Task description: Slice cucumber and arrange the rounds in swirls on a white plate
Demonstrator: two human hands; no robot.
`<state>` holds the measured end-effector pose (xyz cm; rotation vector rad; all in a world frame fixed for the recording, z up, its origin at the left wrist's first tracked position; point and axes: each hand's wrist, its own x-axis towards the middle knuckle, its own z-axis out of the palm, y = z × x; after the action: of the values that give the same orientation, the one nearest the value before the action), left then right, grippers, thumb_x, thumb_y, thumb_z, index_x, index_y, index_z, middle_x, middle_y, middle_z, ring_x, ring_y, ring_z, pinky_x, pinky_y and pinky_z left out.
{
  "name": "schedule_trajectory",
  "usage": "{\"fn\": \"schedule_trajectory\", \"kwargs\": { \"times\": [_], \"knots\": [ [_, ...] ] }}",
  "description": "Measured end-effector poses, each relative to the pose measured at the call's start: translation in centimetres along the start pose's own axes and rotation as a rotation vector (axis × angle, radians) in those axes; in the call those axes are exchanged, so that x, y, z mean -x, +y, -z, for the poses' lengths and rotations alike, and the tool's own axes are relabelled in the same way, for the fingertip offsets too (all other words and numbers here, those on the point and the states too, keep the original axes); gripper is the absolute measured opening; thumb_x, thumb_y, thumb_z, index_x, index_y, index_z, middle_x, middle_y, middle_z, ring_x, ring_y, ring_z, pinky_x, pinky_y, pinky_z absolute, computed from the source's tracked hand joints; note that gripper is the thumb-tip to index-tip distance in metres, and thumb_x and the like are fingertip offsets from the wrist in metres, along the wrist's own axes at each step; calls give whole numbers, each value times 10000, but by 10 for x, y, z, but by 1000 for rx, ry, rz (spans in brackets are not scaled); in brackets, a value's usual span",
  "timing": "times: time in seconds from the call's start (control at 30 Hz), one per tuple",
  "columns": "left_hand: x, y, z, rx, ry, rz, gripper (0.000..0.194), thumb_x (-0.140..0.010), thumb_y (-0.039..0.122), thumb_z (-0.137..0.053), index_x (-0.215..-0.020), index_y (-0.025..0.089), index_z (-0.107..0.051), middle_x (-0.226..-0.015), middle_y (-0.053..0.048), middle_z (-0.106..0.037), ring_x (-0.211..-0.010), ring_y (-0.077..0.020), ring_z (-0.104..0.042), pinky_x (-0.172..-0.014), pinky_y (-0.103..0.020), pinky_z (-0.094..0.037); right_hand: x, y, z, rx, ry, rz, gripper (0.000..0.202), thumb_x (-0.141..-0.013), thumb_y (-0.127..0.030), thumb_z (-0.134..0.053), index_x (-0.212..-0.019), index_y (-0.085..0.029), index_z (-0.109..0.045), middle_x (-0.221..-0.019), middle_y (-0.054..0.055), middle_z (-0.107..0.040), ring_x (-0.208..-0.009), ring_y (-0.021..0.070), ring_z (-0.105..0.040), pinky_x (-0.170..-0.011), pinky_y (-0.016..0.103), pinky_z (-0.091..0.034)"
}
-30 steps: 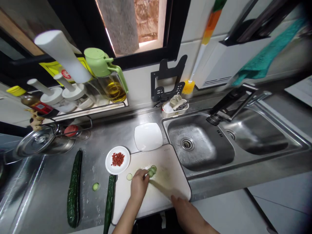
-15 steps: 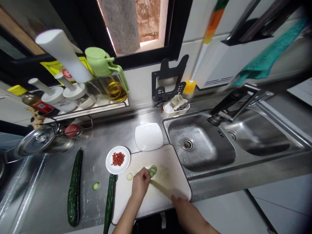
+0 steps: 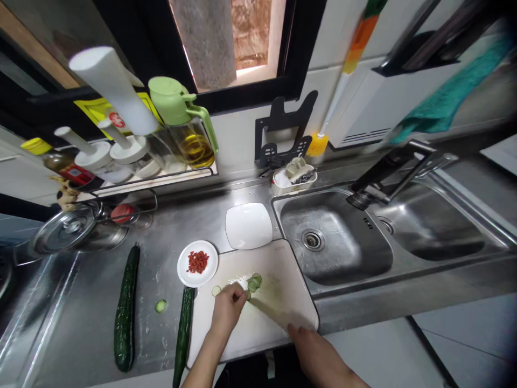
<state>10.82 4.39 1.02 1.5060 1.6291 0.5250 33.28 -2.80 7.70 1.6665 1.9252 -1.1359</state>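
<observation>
My left hand (image 3: 226, 308) is over the middle of the white cutting board (image 3: 278, 339), its fingers pinched at a small green cucumber slice (image 3: 247, 295) that is mostly hidden. Just beyond the fingertips lies a small overlapping pile of cucumber slices (image 3: 254, 282). A single pale slice (image 3: 216, 291) rests to the left, partly behind this hand. My right hand (image 3: 319, 353), at the board's near right edge, is closed around a knife (image 3: 269, 313). Its blurred blade points up and left toward my left fingertips; the handle is hidden in the grip.
Left of the board lie a whole cucumber (image 3: 126, 312), another cucumber (image 3: 184, 337) against the board's edge and a cut end (image 3: 160, 306). A plate (image 3: 180, 272) of red pieces and a square white plate (image 3: 248, 226) stand behind. A double sink (image 3: 335, 231) is at right.
My left hand has drawn back slightly to the left and toward me, away from the slice pile. My right hand stays at the board's near right edge. The view has shifted a little.
</observation>
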Motion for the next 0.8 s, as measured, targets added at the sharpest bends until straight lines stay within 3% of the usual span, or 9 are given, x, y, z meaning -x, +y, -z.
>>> {"fn": "schedule_trajectory", "kwargs": {
  "times": [0.33, 0.5, 0.8],
  "knots": [
    [-3, -9, 9, 32, -133, 30, 120, -721, 235, -516, -676, 183, -614, -595, 32, -549, -583, -103, -490, -575, -193, -353, 4, 3, 0, -8, 4, -4, 499, -774, 44, -269, -1124, -136, -575, -950, 124, -672, -876, 230, -639, -696, 283, -433],
    [1, -13, 7, 76, -37, 132, 196, -730, 321, -520, -626, 174, -599, -561, 37, -521, -548, -98, -461, -555, -191, -352, 6, 0, 9, -59, -5, -8, 458, -763, 41, -287, -1055, -146, -587, -919, 112, -680, -845, 213, -649, -667, 265, -427],
    [7, -9, -1, -66, 74, 219, 219, -747, 295, -469, -605, 183, -593, -539, 37, -552, -557, -109, -502, -583, -196, -355, -6, -32, 22, 69, -16, -59, 532, -751, 58, -297, -1176, -126, -558, -973, 134, -676, -900, 231, -639, -711, 277, -445]
  ]
}}
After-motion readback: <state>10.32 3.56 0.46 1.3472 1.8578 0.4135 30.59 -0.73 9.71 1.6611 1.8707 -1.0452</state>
